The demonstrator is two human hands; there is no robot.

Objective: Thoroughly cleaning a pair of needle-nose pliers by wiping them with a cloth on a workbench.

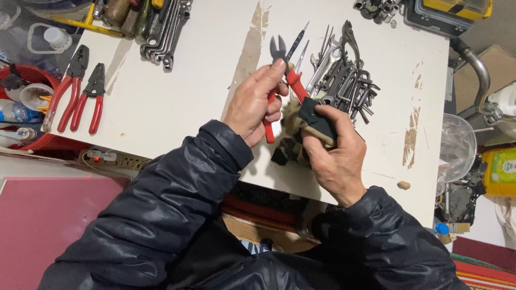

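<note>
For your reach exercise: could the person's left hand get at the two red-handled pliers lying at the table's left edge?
Probably not at once: the left hand grips red-handled cutters. The table between is bare up to the pliers.

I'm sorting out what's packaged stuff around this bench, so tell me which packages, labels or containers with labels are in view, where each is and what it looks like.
Yellow-green pouch: far right edge, beside the white table; soft, with a printed front.
Clear plastic bottle: far left, lying in the red tub; blue label band.
Yellow and black case: top right corner of the table; boxy, translucent yellow lid.
No screens or signs in view.
</note>
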